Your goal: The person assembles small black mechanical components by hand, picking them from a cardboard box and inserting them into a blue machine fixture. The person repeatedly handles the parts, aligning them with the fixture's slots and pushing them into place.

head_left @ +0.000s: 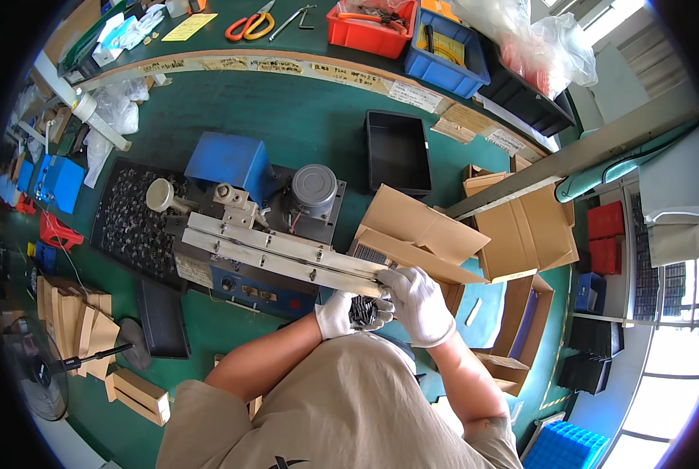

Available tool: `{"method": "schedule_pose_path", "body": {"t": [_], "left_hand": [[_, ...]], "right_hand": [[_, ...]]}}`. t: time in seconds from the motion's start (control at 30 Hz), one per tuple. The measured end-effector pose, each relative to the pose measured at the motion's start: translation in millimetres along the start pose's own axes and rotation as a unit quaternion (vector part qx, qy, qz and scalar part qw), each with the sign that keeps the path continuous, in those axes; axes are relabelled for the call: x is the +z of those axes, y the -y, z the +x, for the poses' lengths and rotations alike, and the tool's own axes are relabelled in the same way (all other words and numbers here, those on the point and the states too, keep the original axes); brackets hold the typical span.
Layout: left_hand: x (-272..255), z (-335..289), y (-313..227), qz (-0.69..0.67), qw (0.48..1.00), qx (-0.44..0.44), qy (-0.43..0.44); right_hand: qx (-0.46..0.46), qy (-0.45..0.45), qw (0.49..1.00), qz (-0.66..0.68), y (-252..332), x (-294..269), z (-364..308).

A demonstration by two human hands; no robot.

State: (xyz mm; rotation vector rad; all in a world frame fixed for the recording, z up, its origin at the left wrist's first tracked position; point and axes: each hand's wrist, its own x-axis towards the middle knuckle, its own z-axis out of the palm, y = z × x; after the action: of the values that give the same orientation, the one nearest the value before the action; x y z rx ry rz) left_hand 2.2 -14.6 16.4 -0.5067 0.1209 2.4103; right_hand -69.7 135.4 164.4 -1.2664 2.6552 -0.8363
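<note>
Both my hands wear white gloves. My left hand [335, 316] is cupped palm up around a heap of small black parts [363, 311], close in front of my body. Just right of it, my right hand [420, 307] has its fingers bent together at the right end of a long metal rail [279, 252]; what they pinch, if anything, is too small to make out. The rail slopes across the front of a bench machine with a blue housing [226, 166] and a round grey motor [314, 185]. Many more small black parts [134, 215] lie in a tray at the machine's left.
An empty black bin [397, 152] stands behind the machine. Open cardboard boxes [521, 313] crowd the right side. On the back shelf are scissors [249, 25], a red bin [369, 31] and a blue bin [447, 59]. A fan [41, 367] stands at lower left.
</note>
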Motion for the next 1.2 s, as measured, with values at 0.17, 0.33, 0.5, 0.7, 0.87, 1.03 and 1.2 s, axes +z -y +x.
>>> {"method": "schedule_pose_path", "body": {"t": [0.17, 0.33, 0.5, 0.7, 0.87, 1.03, 1.2], "left_hand": [[16.2, -8.1, -3.8, 0.023, 1.0, -0.01, -0.013], [15.3, -2.0, -4.3, -0.022, 0.997, -0.02, 0.074], [0.2, 4.1, -3.2, -0.08, 0.995, -0.038, 0.052], [16.9, -6.5, -4.6, -0.078, 0.997, 0.022, -0.002], [22.8, 0.9, -5.0, -0.067, 0.998, 0.019, 0.002], [24.7, -2.3, -0.7, -0.039, 0.997, 0.061, -0.018], [31.2, -2.6, 9.2, 0.043, 0.991, 0.102, -0.071]], "right_hand": [[0.043, -0.069, 0.997, 0.012, -1.0, -5.7, 4.4], [-0.034, 0.101, 0.992, -0.068, 36.9, -88.6, 6.2], [-0.114, 0.485, 0.845, -0.195, 135.0, -164.1, 7.6], [-0.147, 0.57, 0.781, -0.208, 140.3, -156.5, 12.8], [-0.091, 0.643, 0.731, -0.209, 123.9, -144.0, 26.8], [0.066, 0.553, 0.803, -0.214, 85.3, -122.3, 23.9], [-0.012, -0.009, 0.997, -0.081, -4.2, -4.6, -59.7]]}}
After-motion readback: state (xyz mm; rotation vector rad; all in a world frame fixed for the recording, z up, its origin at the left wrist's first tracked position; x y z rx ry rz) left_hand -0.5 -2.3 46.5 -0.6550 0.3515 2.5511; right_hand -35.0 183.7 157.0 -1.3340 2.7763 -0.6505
